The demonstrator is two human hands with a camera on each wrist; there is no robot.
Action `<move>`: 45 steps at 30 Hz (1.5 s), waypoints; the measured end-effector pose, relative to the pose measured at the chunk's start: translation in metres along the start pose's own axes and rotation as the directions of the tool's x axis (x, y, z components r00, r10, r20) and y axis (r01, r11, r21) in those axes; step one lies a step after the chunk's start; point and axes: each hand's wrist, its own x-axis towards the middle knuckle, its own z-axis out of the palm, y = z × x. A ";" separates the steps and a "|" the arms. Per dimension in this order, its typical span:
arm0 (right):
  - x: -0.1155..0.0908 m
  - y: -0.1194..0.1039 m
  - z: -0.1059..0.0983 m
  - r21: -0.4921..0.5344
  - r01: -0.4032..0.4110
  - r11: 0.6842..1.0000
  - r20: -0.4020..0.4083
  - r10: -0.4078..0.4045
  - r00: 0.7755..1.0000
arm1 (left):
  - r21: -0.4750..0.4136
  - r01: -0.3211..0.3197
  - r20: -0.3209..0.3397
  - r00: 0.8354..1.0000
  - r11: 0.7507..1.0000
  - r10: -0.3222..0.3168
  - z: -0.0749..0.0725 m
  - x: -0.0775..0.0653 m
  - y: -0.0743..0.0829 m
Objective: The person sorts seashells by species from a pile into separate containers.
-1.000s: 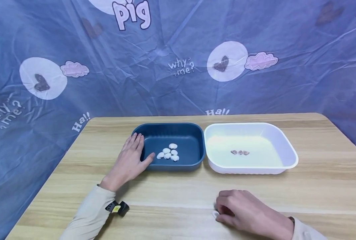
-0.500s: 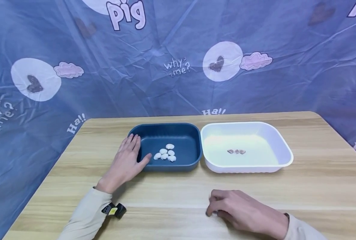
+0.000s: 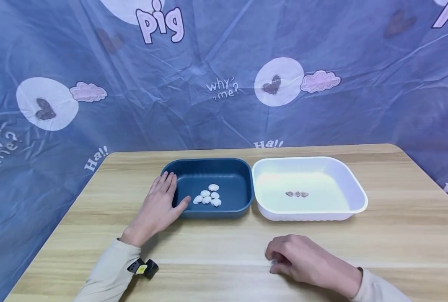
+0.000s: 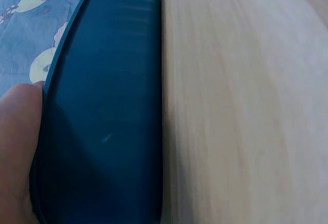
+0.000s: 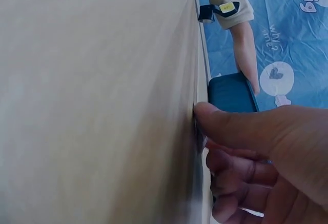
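Observation:
My left hand (image 3: 156,210) rests with straight fingers over the left rim of a dark blue tray (image 3: 208,214); the left wrist view shows the thumb (image 4: 19,142) against its rim. Several white shells (image 3: 205,193) lie together inside this tray. Low over the table, in front of the white tray (image 3: 310,217), my right hand (image 3: 303,261) pinches a small shell (image 5: 200,138) between thumb and fingers. Most of that shell is hidden, and its colour is hard to tell. Three small brown shells (image 3: 297,194) sit in a row in the white tray.
Both trays stand side by side on a wooden table (image 3: 208,260), rims meeting or nearly so. A blue printed cloth (image 3: 193,117) hangs behind the table. My left wrist carries a black strap with a small device (image 3: 143,269).
My right hand has shifted its fingers about the small shell, which lay partly in sight on the table a second ago. My left hand stays on the blue tray. The head view shifts slightly.

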 end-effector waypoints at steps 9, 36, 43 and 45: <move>-0.004 0.001 -0.002 -0.016 -0.065 0.998 0.005 0.065 0.998 | -0.003 -0.003 -0.003 1.000 1.000 0.003 0.001 -0.001 0.001; -0.001 0.002 -0.007 -0.045 -0.005 0.999 -0.124 0.000 0.992 | -0.019 0.006 0.000 1.000 1.000 -0.006 0.000 0.001 0.001; 0.001 0.006 -0.028 -0.090 0.008 0.996 -0.206 -0.026 0.978 | -0.006 0.006 0.002 1.000 1.000 -0.006 0.000 -0.001 0.001; 0.000 0.008 -0.037 -0.109 0.025 0.994 -0.234 -0.050 0.971 | -0.007 0.005 0.005 1.000 1.000 -0.005 0.000 -0.001 0.001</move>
